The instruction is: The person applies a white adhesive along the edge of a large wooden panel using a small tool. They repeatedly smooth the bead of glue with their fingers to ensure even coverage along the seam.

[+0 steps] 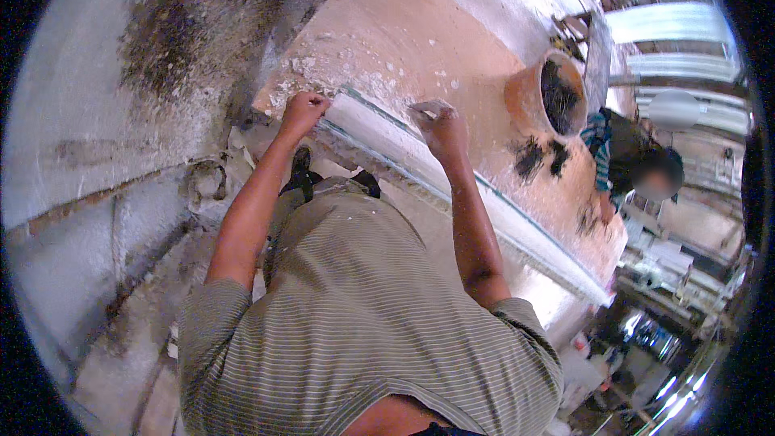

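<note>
Here's the long white strip (508, 218), lying aslant along the near edge of the table (404, 24), greenish lines down its sides, one end up by the hands and the other away to the lower right! The left hand (303, 113) is right at the near end, thumb and fingers drawn together; whether they pinch the strip's corner or merely touch beside it, there's no telling from here. Over to the right hand (446, 131), poised above the far side of the strip, fingertips closed on a pale piece (432, 106), too small to make out for certain. Good handling here looks to call for a light, steady left hand at the end, an even right hand, and no leaning on the thin edges, which could well chip. Just beyond, white crumbs (363, 81) litter the board; keeping them off the strip's face seems wise. Further out stands an orange-brown bucket (525, 101) with dark stuff inside, dark clumps (529, 159) scattered just beside it, and at the far right a co-worker (634, 153) in a striped sleeve, one hand on the tabletop
</note>
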Tool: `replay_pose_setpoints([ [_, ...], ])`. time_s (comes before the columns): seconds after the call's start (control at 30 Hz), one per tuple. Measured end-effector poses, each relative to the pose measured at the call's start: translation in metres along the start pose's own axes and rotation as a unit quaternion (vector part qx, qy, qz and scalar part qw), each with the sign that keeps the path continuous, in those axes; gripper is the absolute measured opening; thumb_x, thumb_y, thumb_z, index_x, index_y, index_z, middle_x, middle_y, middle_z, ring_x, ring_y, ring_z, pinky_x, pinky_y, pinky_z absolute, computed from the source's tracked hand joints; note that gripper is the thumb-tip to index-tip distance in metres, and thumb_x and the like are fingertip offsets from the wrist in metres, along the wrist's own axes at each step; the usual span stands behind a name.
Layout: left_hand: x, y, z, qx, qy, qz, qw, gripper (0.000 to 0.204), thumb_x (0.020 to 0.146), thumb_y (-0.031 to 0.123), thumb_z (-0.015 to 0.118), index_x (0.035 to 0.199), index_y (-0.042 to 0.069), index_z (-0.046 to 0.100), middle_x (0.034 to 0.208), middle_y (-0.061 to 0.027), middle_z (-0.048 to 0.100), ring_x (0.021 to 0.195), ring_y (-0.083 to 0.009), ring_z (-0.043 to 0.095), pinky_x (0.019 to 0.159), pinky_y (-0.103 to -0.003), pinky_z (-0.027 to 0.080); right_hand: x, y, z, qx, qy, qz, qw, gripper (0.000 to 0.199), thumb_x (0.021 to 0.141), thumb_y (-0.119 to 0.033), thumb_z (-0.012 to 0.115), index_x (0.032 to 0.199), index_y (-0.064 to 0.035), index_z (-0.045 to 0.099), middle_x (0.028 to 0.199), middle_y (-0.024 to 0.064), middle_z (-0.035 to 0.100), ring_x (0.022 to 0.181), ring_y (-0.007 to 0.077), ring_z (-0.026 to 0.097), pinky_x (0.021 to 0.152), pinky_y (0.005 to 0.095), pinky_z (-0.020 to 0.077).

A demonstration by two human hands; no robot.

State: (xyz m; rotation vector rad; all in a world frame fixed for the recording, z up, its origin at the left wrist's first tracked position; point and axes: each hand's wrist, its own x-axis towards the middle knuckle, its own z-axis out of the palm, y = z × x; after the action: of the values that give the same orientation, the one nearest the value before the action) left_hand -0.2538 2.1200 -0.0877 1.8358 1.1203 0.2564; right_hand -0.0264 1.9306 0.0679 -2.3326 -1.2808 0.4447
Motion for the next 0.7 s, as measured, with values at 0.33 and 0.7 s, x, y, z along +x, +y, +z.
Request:
replay_pose_setpoints([
  [0.33, 0.044, -0.026, -0.025, -0.05, 0.175, 0.1, 0.978, 0.033, 0.089, 0.031, 0.063, 0.107, 0.003, 0.068, 0.092, -0.0122, 0.068, 0.098, -0.0295, 0.061, 0.087, -0.036, 0.047, -0.074, 0.008, 0.041, 0.21, -0.039, 0.042, 0.976, 0.022, 0.084, -0.023, 0.073, 0.096, -0.0047, 0.072, 0.094, 0.0147, 0.072, 0.083, 0.022, 0.068, 0.076, 0.0339, 0.0518],
  [0.7, -0.007, -0.015, -0.04, 0.017, -0.128, 0.082, 0.988, 0.029, 0.081, 0.029, 0.074, 0.096, 0.005, 0.073, 0.097, -0.0125, 0.072, 0.09, -0.0278, 0.068, 0.083, -0.039, 0.051, -0.098, 0.041, 0.044, 0.18, -0.206, 0.232, 0.934, 0.04, 0.089, -0.041, 0.065, 0.106, -0.0059, 0.072, 0.091, 0.0219, 0.071, 0.084, 0.036, 0.068, 0.078, 0.0442, 0.0506],
])
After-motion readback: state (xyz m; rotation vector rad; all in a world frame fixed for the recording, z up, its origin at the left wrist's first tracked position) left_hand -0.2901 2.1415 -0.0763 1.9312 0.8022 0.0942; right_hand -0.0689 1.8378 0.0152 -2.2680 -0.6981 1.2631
